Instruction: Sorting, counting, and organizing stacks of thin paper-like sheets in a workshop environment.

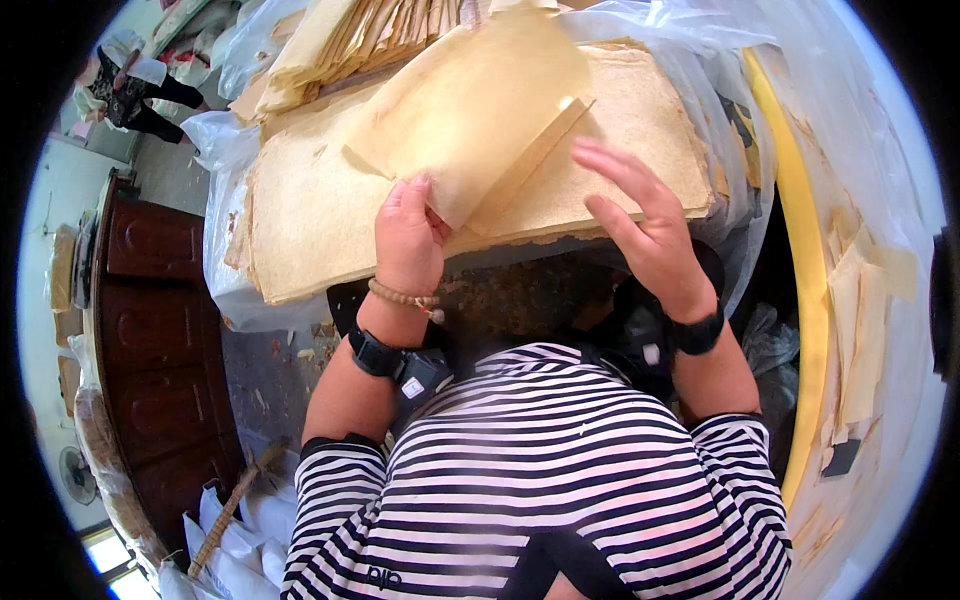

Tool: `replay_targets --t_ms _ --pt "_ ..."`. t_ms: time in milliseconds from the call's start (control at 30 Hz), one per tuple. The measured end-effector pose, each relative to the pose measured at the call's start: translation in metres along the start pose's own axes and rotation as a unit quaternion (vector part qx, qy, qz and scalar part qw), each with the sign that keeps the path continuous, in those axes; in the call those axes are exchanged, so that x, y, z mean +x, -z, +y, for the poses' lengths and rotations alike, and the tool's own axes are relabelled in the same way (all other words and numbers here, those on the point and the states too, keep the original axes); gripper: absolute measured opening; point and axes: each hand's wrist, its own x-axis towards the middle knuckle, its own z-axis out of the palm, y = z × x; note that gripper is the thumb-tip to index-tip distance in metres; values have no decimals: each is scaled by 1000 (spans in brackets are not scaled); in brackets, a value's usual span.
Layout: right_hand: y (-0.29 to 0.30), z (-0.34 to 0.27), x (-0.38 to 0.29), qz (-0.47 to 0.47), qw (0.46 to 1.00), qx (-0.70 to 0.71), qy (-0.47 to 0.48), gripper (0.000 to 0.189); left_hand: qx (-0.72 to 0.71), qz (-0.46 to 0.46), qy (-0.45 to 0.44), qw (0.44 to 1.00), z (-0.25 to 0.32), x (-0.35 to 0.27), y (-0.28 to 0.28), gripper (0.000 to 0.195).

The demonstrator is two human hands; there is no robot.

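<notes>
My left hand [411, 236] pinches the near corner of a thin, translucent yellowish sheet [480, 97] between thumb and fingers. The sheet slants up and away, its far end reaching the upper stack. A narrow folded strip [536, 154] runs along its right side. Beneath lies a broad stack of pale, rough-edged sheets [315, 225], possibly bean-curd skin or handmade paper; I cannot tell which. To the right of the strip, my right hand [641, 214] hovers with thumb and fingers apart, holding nothing. It looks slightly blurred.
Folded sheets [367, 45] are piled at the back left. Clear plastic wrap [232, 247] hangs around the stack. A yellow edge [799, 300] curves down the right, with sheet scraps [859, 330] beyond. Dark wooden furniture [161, 322] stands left. Another person [135, 86] is at upper left.
</notes>
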Motion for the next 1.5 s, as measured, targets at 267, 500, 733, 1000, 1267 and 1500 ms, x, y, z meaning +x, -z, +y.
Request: replay_targets --t_ms 267,500,733,1000,1267,1500 --pt "-31 46 60 -38 885 -440 147 39 25 3 46 999 0 -3 -1 9" --pt "-36 79 64 -85 867 -479 102 42 213 -26 58 975 36 -23 -4 33" --pt "-27 83 71 -79 863 -490 90 44 726 -134 -360 571 34 -36 11 71" --pt "-40 77 71 -48 874 -476 86 55 740 -151 -381 534 10 -25 9 68" --pt "-30 80 76 -60 868 -484 98 45 724 -233 -427 488 32 -9 9 50" --pt "-28 71 80 -77 853 -502 118 40 747 -274 -400 455 41 -3 4 51"
